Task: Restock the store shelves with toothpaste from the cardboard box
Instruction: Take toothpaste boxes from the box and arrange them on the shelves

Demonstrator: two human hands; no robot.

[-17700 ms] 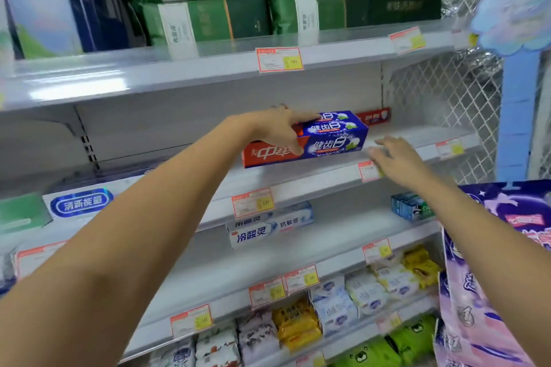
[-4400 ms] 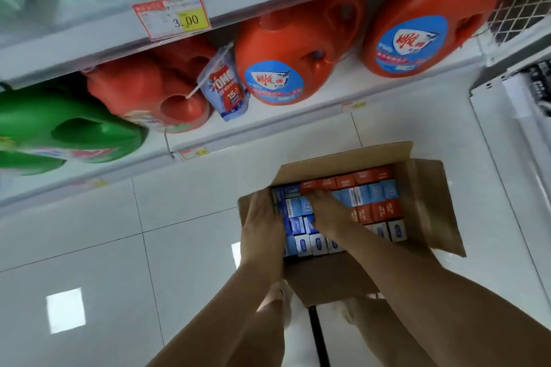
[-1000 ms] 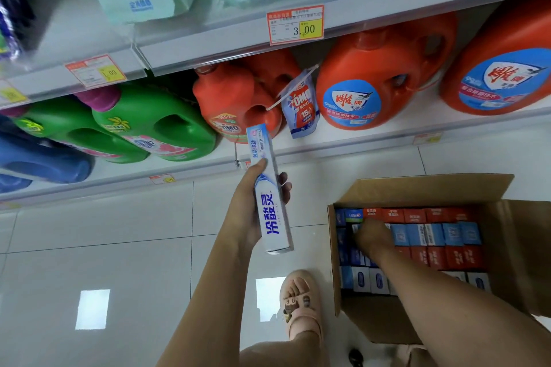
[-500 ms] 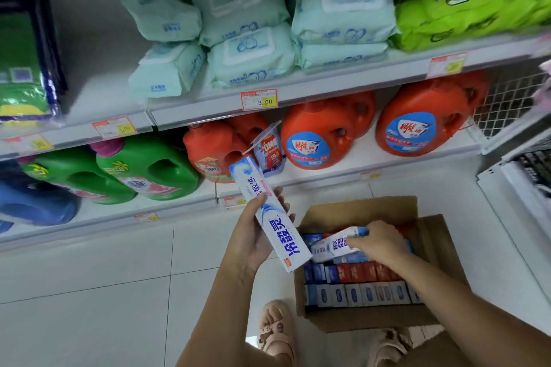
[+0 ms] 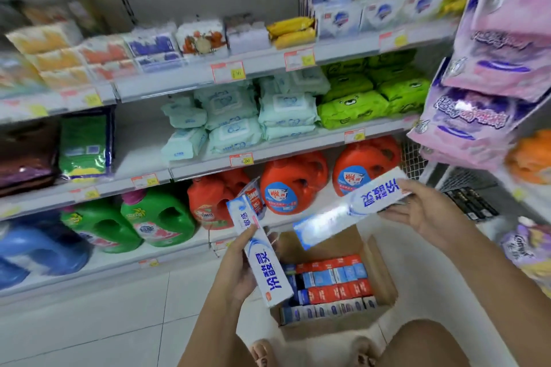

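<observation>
- L hand [image 5: 238, 271] grips white/blue toothpaste box [image 5: 262, 259], upright-ish, left of the carton.
- R hand [image 5: 429, 211] grips 2nd toothpaste box [image 5: 351, 208], tilted, above cardboard box [image 5: 384, 274].
- Carton on floor, open, more packs inside.

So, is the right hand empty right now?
No, the right hand grips a white-and-blue toothpaste box above the cardboard box.

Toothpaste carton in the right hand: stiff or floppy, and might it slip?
Probably stiff and light: the toothpaste carton juts straight though the right hand grips only one end. Its glossy face shows glare, so possibly slippery.
</observation>
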